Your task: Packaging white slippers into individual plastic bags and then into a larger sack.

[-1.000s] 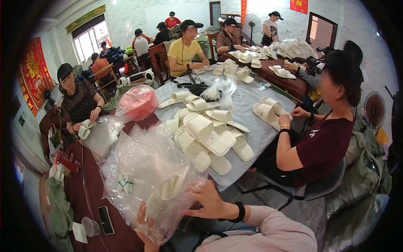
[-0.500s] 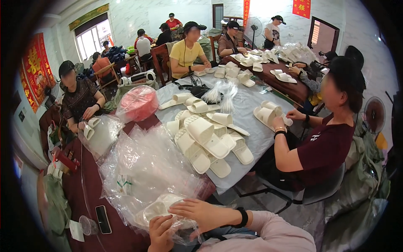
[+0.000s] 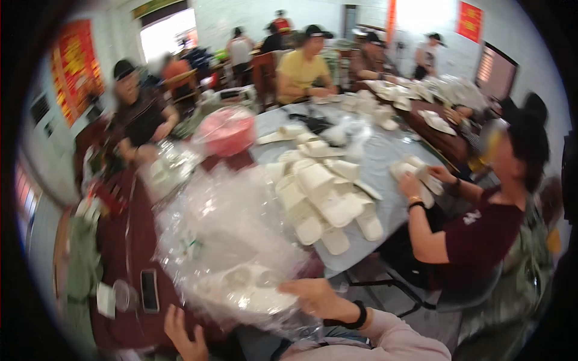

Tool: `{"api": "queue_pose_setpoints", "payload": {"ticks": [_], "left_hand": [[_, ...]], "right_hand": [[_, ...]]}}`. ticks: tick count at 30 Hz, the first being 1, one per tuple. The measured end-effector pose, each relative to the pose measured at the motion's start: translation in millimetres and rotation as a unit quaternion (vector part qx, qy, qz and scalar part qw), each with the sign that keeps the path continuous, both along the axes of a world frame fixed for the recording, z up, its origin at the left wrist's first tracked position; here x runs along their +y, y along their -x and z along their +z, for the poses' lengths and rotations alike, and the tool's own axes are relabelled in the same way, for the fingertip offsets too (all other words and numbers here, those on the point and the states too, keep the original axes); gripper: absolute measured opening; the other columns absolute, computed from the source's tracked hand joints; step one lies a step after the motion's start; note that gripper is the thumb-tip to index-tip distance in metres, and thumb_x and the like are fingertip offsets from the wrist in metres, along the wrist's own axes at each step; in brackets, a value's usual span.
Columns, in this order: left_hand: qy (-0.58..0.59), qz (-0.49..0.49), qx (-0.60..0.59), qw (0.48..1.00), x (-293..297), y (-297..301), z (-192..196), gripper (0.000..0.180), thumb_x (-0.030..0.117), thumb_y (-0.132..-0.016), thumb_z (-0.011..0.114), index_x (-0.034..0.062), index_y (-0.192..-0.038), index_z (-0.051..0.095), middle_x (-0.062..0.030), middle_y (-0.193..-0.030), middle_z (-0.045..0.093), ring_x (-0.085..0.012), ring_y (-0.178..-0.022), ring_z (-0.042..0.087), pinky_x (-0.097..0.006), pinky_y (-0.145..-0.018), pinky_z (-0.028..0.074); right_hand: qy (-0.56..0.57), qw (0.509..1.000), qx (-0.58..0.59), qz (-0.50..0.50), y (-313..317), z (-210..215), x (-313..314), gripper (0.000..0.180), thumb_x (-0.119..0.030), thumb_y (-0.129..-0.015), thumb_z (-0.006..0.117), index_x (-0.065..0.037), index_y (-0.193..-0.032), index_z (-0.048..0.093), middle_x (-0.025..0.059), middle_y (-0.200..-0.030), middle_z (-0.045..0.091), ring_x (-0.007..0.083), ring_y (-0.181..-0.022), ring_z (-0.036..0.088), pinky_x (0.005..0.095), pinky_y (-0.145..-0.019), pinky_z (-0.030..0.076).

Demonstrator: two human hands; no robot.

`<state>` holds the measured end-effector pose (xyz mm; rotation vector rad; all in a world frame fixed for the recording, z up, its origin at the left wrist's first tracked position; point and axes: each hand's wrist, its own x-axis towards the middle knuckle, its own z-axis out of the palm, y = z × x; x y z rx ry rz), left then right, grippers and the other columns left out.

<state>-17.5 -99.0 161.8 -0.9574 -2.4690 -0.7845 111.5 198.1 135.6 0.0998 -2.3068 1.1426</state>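
Head view, blurred by motion; fine detail unreliable.

Landmark: large clear plastic bag, crumpled, spread over the dark red table straight ahead.

Right hand: laid palm-down on the near right edge of the bag, fingers reaching left over a flat white item inside the bag. Cannot tell whether gripping film or only pressing on it. Black wristband and pink sleeve behind it.

Left hand: below the near left corner of the bag, fingers spread, unclenched, holding nothing visible; just beside the film, contact not clear.

White item: inside the bag, at its near end, under the right fingers. Probably slippers like the rest, but too blurred to confirm.

Around the bag:
- beyond and right of it, a heap of white slippers on a grey tablecloth;
- left of its near end, a dark phone lying flat;
- beyond it, a pink bag;
- far right of it, a seated person in a maroon shirt handling more slippers.

Step, judged: bagging white goods, item being seated at the near end of the bag.

Next move, judged: needs the left hand to take hold of the loose film and keep the mouth open while the right settles the item; slack, slippery film likely to fold over otherwise.
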Motion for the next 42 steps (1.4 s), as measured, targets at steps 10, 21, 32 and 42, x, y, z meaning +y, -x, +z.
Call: {"api": "queue_pose_setpoints", "payload": {"ticks": [10,21,32,42], "left_hand": [[0.34,0.57,-0.229,0.712,-212.7,-29.9,-57.7,0.1,0.052,-0.068,0.07,0.0207,-0.147,0.017,-0.0246,-0.147,0.02,-0.0465,-0.136,0.013,-0.062,-0.106,0.012],[-0.135,0.476,-0.5,0.711,-240.3,-90.6,-95.6,0.103,0.065,-0.077,0.056,0.01,-0.147,0.005,-0.0257,-0.147,0.021,-0.0384,-0.134,0.027,-0.05,-0.106,0.024],[0.168,0.204,-0.236,0.935,-171.8,-62.9,-132.6,0.049,0.031,-0.078,0.065,0.0035,-0.118,0.056,-0.0183,-0.12,0.056,-0.0385,-0.118,0.045,-0.043,-0.101,0.035],[-0.011,0.225,-0.292,0.929,-209.3,-145.3,-200.1,0.042,0.025,-0.081,0.059,0.0079,-0.118,0.057,-0.0159,-0.12,0.057,-0.035,-0.118,0.047,-0.043,-0.1,0.036]], "right_hand": [[0.097,0.992,-0.072,-0.043,-3.9,9.1,-6.9,0.027,-0.009,-0.084,0.062,0.0,-0.109,0.056,0.0105,-0.106,0.062,0.0186,-0.094,0.061,0.0306,-0.083,0.051],[0.17,0.933,-0.123,0.293,33.6,-31.0,-58.1,0.032,-0.013,-0.078,0.067,0.0,-0.106,0.059,0.0113,-0.106,0.063,0.019,-0.093,0.062,0.0302,-0.082,0.05],[0.265,0.852,-0.128,0.434,73.1,-27.7,-168.9,0.037,-0.016,-0.073,0.072,0.0,-0.104,0.062,0.012,-0.106,0.064,0.0194,-0.092,0.064,0.0298,-0.081,0.05],[0.328,0.782,-0.178,0.5,88.8,-39.6,-273.6,0.041,-0.013,-0.07,0.072,-0.002,-0.108,0.062,0.0116,-0.107,0.065,0.0165,-0.097,0.062,0.0282,-0.084,0.048]]}}
